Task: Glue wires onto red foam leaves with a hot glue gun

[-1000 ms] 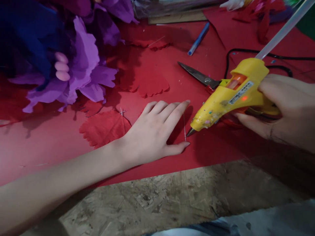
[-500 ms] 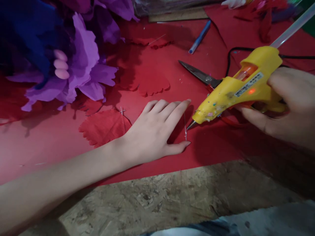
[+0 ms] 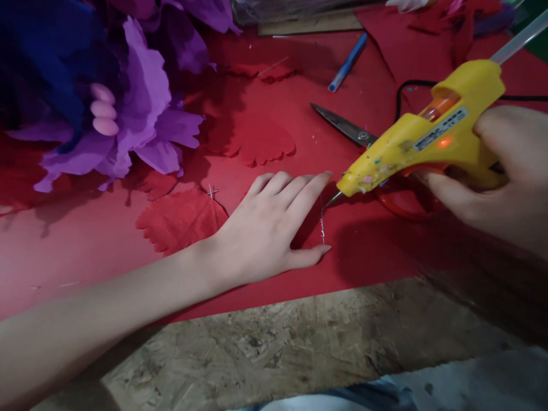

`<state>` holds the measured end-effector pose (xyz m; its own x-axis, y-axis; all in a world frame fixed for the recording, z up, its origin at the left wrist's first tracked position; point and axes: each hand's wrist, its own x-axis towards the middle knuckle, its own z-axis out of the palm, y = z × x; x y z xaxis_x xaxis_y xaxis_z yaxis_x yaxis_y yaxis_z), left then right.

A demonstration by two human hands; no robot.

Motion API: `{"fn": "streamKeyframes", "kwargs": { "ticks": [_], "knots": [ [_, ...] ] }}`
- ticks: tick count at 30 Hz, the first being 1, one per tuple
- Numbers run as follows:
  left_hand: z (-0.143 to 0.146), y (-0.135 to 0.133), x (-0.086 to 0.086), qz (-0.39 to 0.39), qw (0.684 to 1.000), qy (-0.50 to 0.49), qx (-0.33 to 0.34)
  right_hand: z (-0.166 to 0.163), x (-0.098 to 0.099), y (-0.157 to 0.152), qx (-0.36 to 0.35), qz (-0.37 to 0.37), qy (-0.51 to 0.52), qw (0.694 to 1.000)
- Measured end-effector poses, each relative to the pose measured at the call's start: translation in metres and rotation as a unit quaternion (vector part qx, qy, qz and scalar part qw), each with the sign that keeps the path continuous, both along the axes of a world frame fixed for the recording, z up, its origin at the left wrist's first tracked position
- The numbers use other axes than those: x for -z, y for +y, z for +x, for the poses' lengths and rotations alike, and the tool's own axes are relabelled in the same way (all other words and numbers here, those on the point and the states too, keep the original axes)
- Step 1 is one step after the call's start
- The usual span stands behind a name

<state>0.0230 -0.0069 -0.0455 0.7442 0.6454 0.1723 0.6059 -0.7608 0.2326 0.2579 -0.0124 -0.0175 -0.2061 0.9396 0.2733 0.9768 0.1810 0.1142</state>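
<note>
The thin pale strand [image 3: 322,220] (wire or a string of glue, can't tell) lies on the red paper sheet [image 3: 85,251]. It runs roughly 12 to 6 in the gap between forefinger and thumb of the left hand [image 3: 268,225]. That hand lies flat and spread, palm down, gripping nothing. My guess is it's just pinning the paper so nothing shifts, with the fingers [image 3: 299,191] kept clear of the heat.

At 1 o'clock from the strand, the nozzle of the yellow hot glue gun [image 3: 423,137] sits just beside its top end, tilted down, lamp glowing orange. The right hand [image 3: 500,171] is wrapped closed round the gun's grip, and a glue stick [image 3: 518,37] pokes out the back.

Red-handled scissors [image 3: 346,128] lie under the gun, with a blue pen [image 3: 347,54] up at 12. There's a scalloped red petal [image 3: 180,220] at 9 beside the left wrist, and purple paper flowers [image 3: 145,114] at 10. Bare chipboard bench [image 3: 278,342] at 6.
</note>
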Motion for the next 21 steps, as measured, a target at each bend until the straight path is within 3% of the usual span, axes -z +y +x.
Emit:
{"fn": "streamKeyframes", "kwargs": {
  "ticks": [21],
  "knots": [
    [-0.0003,-0.0001,-0.0008,0.004,1.000,0.001,0.003,-0.0034,-0.0002,-0.0029,0.013,0.004,0.004,1.000]
  ]
}}
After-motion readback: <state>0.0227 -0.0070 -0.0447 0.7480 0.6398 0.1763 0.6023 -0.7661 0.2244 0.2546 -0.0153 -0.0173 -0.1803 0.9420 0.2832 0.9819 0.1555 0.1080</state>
